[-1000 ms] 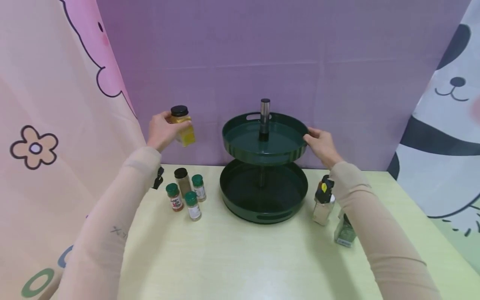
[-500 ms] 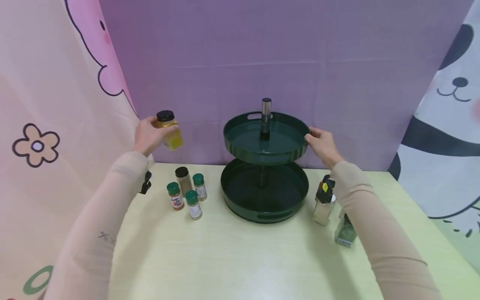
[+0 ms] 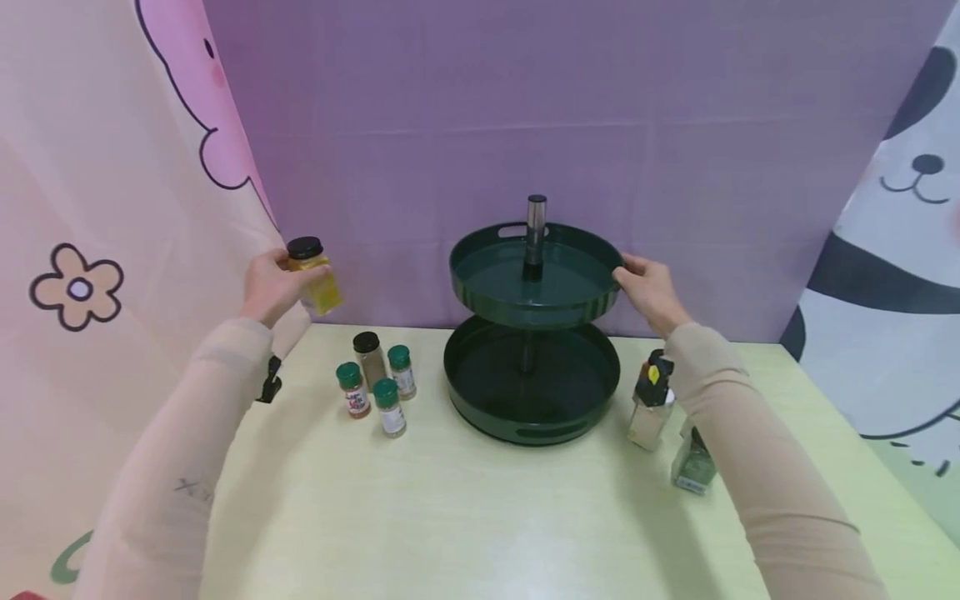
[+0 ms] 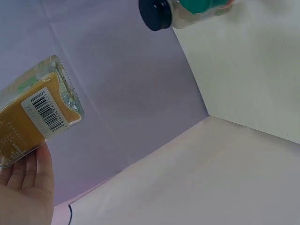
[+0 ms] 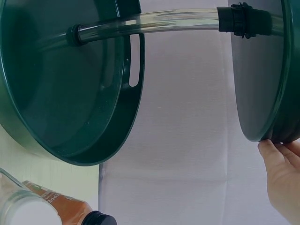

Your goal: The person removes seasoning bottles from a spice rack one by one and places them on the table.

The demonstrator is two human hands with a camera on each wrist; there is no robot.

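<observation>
My left hand point(image 3: 272, 290) holds a square glass jar of yellow spice point(image 3: 324, 293) by its sides, raised above the left end of the table. Its black lid faces up, and the left wrist view shows a barcode label on the jar point(image 4: 40, 110). My right hand point(image 3: 651, 293) grips the right rim of the upper tray of a dark green two-tier tray stand point(image 3: 536, 317). In the right wrist view, fingertips point(image 5: 269, 146) touch that tray's edge. Both tiers hold nothing; a metal post joins them.
Left of the stand, several small spice jars stand together: a red-labelled one point(image 3: 354, 396), two more green-capped ones, and a brown black-capped one point(image 3: 371, 367). Right of it are a pale jar point(image 3: 647, 425), a black-capped bottle behind it, and a green herb jar point(image 3: 693, 467) partly behind the right sleeve.
My left hand has carried the yellow spice jar leftward and lower, away from the stand. The right hand stays on the upper tray's rim.
</observation>
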